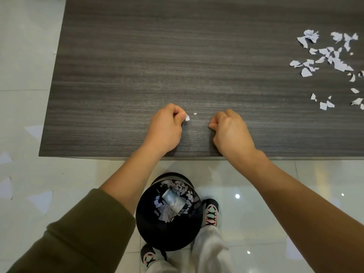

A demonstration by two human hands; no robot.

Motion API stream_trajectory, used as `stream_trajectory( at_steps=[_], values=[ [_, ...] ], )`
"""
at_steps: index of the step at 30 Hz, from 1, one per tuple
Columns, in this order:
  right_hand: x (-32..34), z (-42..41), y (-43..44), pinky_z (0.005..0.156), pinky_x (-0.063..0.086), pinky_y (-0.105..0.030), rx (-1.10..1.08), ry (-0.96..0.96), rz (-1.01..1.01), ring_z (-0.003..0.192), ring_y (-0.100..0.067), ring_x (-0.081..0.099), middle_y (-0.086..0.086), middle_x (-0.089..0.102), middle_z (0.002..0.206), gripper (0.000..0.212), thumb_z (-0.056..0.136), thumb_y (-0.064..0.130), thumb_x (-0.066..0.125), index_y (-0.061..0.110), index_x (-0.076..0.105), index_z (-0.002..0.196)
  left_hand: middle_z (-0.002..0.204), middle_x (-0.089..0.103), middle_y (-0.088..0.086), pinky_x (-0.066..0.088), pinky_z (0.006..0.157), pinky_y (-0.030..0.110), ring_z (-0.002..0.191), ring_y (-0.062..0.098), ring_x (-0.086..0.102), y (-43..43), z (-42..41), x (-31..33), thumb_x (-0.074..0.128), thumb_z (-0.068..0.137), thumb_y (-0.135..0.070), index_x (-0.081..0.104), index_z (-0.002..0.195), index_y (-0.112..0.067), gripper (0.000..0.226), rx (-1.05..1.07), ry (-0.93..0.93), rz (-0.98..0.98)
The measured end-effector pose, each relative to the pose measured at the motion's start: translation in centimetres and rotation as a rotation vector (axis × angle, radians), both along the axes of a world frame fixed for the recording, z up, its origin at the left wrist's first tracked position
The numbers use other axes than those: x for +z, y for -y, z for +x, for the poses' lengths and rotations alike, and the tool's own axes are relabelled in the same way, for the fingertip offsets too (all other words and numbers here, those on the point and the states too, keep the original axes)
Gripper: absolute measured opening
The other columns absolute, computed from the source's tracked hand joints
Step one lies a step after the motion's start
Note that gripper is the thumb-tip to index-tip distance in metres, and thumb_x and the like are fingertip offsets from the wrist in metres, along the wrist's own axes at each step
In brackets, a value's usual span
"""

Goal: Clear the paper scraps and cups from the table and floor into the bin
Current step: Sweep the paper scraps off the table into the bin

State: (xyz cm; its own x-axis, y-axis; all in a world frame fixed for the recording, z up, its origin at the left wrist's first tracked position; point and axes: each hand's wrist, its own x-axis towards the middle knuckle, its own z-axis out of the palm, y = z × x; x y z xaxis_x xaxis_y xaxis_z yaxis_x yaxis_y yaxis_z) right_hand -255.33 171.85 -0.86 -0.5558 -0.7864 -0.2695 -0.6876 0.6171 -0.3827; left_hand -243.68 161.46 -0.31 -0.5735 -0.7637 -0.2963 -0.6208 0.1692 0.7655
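My left hand (167, 127) rests on the dark wood table (137, 66) near its front edge and pinches a small white paper scrap (187, 118). A tiny scrap (195, 113) lies just right of it. My right hand (229, 129) sits beside it with its fingers curled; nothing shows in its grip. A scatter of white paper scraps (327, 56) covers the table's right side. On the floor below stands a black bin (149, 223) holding scraps and a cup (174, 200).
Several paper scraps (40, 200) lie on the glossy white tiled floor at the left. My shoes (211, 212) and legs stand right beside the bin. The table's left edge runs along the tiles.
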Motion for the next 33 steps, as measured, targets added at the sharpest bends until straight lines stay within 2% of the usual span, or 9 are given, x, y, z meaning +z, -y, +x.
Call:
stream_trajectory(
  at_steps=[4, 9, 12, 15, 21, 24, 28, 31, 33],
  values=[
    [0.5, 0.0, 0.6, 0.069, 0.029, -0.011, -0.114, 0.168, -0.132, 0.088, -0.017, 0.052, 0.002, 0.051, 0.089, 0.01, 0.093, 0.007, 0.049, 0.008, 0.058, 0.087, 0.073, 0.049, -0.014, 0.032, 0.059, 0.014, 0.079, 0.011, 0.048, 0.0, 0.5, -0.1, 0.048, 0.096, -0.014, 0.053, 0.086, -0.016, 0.012, 0.016, -0.026, 0.018],
    [0.7, 0.4, 2.4, 0.068, 0.037, -0.009, -0.075, 0.223, -0.233, 0.068, -0.001, 0.051, 0.009, 0.06, 0.081, 0.013, 0.089, 0.018, 0.06, 0.013, 0.066, 0.1, 0.074, 0.049, -0.015, 0.03, 0.064, 0.015, 0.08, 0.012, 0.049, -0.3, 1.2, -0.2, 0.048, 0.095, -0.015, 0.053, 0.086, -0.016, 0.011, 0.039, -0.04, 0.017],
    [1.1, 0.4, 3.3, 0.075, 0.036, -0.008, -0.005, 0.154, -0.193, 0.082, -0.007, 0.059, -0.001, 0.07, 0.098, 0.019, 0.09, 0.02, 0.059, 0.014, 0.069, 0.106, 0.074, 0.049, -0.015, 0.03, 0.066, 0.016, 0.082, 0.013, 0.049, -0.3, 1.7, -0.2, 0.049, 0.095, -0.014, 0.053, 0.085, -0.017, 0.011, 0.044, -0.048, 0.014],
    [1.5, 0.4, 4.1, 0.081, 0.039, -0.017, 0.035, 0.076, -0.09, 0.097, -0.019, 0.062, -0.005, 0.07, 0.102, 0.019, 0.092, 0.02, 0.057, 0.014, 0.07, 0.103, 0.073, 0.048, -0.016, 0.029, 0.064, 0.016, 0.081, 0.011, 0.048, -0.2, 1.9, -0.2, 0.049, 0.095, -0.015, 0.053, 0.086, -0.017, 0.011, 0.045, -0.039, 0.013],
    [1.7, 1.4, 5.1, 0.076, 0.049, -0.032, -0.018, -0.037, 0.073, 0.099, -0.03, 0.06, -0.015, 0.064, 0.105, 0.017, 0.091, 0.004, 0.051, 0.004, 0.065, 0.1, 0.075, 0.05, -0.012, 0.03, 0.061, 0.017, 0.081, 0.012, 0.049, -0.1, 2.2, 0.1, 0.048, 0.096, -0.015, 0.054, 0.087, -0.016, 0.01, 0.047, -0.035, 0.034],
    [1.4, 2.1, 5.2, 0.08, 0.045, -0.032, 0.011, -0.072, 0.119, 0.104, -0.031, 0.055, -0.017, 0.057, 0.113, 0.023, 0.087, -0.005, 0.048, 0.001, 0.06, 0.106, 0.074, 0.05, -0.012, 0.032, 0.057, 0.018, 0.079, 0.012, 0.049, 0.1, 2.5, 0.1, 0.047, 0.096, -0.015, 0.054, 0.087, -0.016, 0.011, 0.045, -0.034, 0.045],
    [1.8, 0.9, 4.8, 0.062, 0.038, -0.021, -0.261, 0.163, -0.058, 0.093, -0.026, 0.063, -0.01, 0.065, 0.085, 0.017, 0.085, -0.003, 0.047, 0.0, 0.063, 0.082, 0.072, 0.05, -0.015, 0.033, 0.057, 0.014, 0.07, 0.006, 0.047, 0.3, 3.2, 0.2, 0.047, 0.096, -0.015, 0.054, 0.087, -0.016, 0.011, 0.06, -0.039, 0.048],
    [2.2, -0.2, 3.3, 0.05, 0.038, -0.011, -0.529, 0.362, -0.263, 0.062, -0.006, 0.055, 0.006, 0.058, 0.066, 0.026, 0.092, 0.01, 0.05, 0.015, 0.057, 0.067, 0.071, 0.05, -0.014, 0.035, 0.054, 0.008, 0.064, 0.002, 0.046, 0.1, 3.7, 0.0, 0.047, 0.096, -0.016, 0.056, 0.09, -0.015, 0.011, 0.104, -0.058, 0.082],
    [2.0, 0.1, 2.6, 0.057, 0.039, -0.012, -0.534, 0.396, -0.315, 0.059, -0.001, 0.049, 0.011, 0.052, 0.064, 0.024, 0.093, 0.013, 0.052, 0.019, 0.057, 0.07, 0.071, 0.05, -0.013, 0.035, 0.054, 0.007, 0.064, 0.003, 0.046, -0.3, 3.8, 0.0, 0.047, 0.096, -0.017, 0.055, 0.089, -0.016, 0.011, 0.099, -0.048, 0.094]
  ],
)
